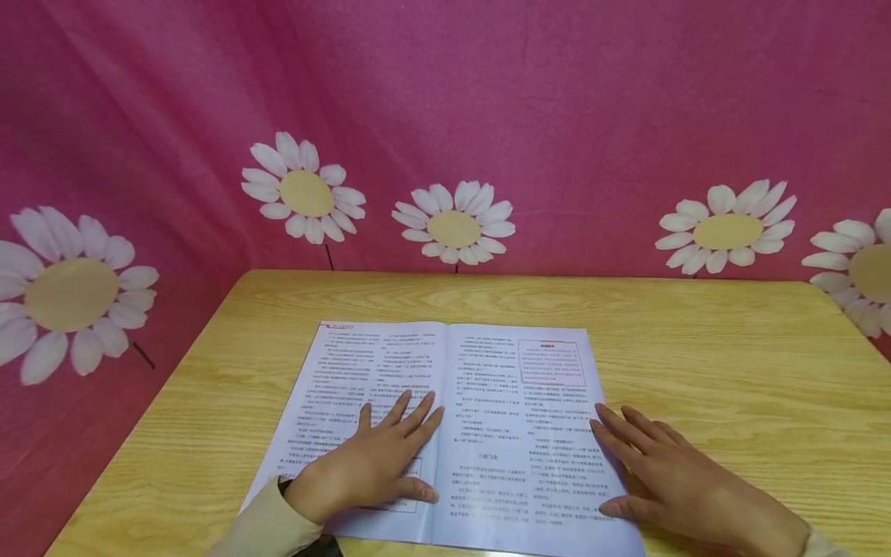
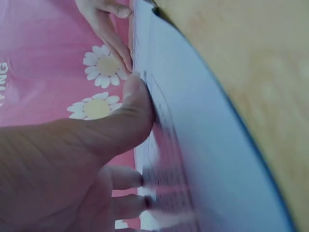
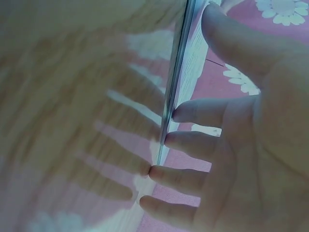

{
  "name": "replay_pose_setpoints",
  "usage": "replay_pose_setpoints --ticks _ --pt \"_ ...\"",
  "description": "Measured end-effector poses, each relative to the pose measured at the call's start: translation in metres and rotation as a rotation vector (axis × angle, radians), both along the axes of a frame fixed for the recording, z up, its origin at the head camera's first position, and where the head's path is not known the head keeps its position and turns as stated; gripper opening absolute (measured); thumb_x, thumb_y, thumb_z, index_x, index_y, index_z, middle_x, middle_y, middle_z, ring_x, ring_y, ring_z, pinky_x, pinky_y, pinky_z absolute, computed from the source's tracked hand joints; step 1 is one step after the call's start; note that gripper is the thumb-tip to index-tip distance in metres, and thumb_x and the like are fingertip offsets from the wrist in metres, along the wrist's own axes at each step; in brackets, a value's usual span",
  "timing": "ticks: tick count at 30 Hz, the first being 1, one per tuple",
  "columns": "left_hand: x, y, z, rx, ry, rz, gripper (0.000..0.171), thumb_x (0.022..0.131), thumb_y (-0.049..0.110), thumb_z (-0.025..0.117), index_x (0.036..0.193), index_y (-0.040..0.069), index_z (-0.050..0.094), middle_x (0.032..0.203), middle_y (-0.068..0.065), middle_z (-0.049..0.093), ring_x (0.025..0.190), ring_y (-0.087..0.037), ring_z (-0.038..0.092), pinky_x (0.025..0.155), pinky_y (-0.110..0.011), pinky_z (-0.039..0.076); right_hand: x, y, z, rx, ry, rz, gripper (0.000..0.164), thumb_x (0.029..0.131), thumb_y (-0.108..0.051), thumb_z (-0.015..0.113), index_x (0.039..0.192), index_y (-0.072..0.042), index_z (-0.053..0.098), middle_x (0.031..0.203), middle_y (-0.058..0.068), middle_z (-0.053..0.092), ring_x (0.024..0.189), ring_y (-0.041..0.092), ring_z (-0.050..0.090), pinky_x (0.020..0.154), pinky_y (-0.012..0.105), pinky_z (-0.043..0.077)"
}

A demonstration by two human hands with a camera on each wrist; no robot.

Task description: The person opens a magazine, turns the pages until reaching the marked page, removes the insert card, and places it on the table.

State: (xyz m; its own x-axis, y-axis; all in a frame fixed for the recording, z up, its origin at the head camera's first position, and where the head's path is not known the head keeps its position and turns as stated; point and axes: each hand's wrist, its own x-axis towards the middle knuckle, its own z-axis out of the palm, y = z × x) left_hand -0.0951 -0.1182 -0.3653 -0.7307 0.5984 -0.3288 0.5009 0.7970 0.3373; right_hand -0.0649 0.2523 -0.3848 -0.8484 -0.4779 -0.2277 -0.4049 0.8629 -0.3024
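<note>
An open magazine lies flat on the wooden table, both pages covered in printed text. My left hand rests on its left page with the fingers spread and the thumb close to the centre fold. In the left wrist view, the left thumb and fingertips meet the page. My right hand lies at the magazine's right edge, fingers extended, thumb and fingertips over the page margin. The right wrist view shows the right fingers straight beside the thin page edge, some tips at the tabletop.
The wooden table extends around the magazine, its far edge against a pink cloth printed with large white daisies. The cloth also hangs along the left side. A dark strap shows by the left sleeve.
</note>
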Motion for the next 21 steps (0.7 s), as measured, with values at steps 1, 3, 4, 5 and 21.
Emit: replay_pose_setpoints --ticks 1,3,4,5,21 --pt "0.000 0.000 -0.001 -0.003 0.008 -0.001 0.097 0.080 0.060 0.061 0.155 0.014 0.020 0.162 -0.006 0.009 0.147 -0.035 0.005 0.101 -0.076 0.008 -0.001 0.000 0.000 0.002 -0.004 -0.006 0.095 0.077 -0.070 0.058 0.148 -0.010 0.039 0.157 0.012 0.026 0.141 0.047 0.019 0.105 0.069 0.016" --pt "0.000 0.001 -0.004 -0.010 0.026 -0.001 0.098 0.079 0.059 0.062 0.155 0.014 0.021 0.161 -0.005 0.010 0.147 -0.034 0.007 0.101 -0.076 0.008 -0.001 -0.001 0.000 0.008 -0.004 -0.006 0.094 0.077 -0.069 0.058 0.148 -0.010 0.039 0.157 0.012 0.027 0.141 0.047 0.019 0.105 0.069 0.017" --pt "0.000 0.001 -0.005 -0.010 0.034 -0.003 0.098 0.079 0.060 0.062 0.155 0.014 0.021 0.161 -0.005 0.011 0.147 -0.033 0.007 0.100 -0.077 0.009 -0.002 -0.001 0.000 0.008 -0.005 -0.011 0.094 0.077 -0.070 0.058 0.148 -0.010 0.040 0.157 0.011 0.028 0.141 0.046 0.019 0.105 0.069 0.016" --pt "0.000 0.001 -0.005 -0.004 0.042 -0.007 0.098 0.079 0.060 0.062 0.155 0.014 0.021 0.161 -0.005 0.011 0.147 -0.033 0.008 0.100 -0.077 0.009 -0.002 -0.001 0.000 0.011 -0.003 -0.011 0.094 0.077 -0.070 0.058 0.148 -0.011 0.040 0.157 0.011 0.028 0.141 0.046 0.019 0.106 0.068 0.017" --pt "0.000 0.021 -0.004 -0.067 0.070 0.001 0.097 0.082 0.063 0.055 0.153 0.006 0.021 0.160 -0.011 0.013 0.145 -0.040 0.011 0.099 -0.076 0.018 0.007 -0.002 -0.004 -0.026 0.094 0.188 0.097 0.074 -0.072 0.058 0.152 -0.021 0.032 0.160 0.002 0.020 0.147 0.031 0.002 0.113 0.053 0.015"
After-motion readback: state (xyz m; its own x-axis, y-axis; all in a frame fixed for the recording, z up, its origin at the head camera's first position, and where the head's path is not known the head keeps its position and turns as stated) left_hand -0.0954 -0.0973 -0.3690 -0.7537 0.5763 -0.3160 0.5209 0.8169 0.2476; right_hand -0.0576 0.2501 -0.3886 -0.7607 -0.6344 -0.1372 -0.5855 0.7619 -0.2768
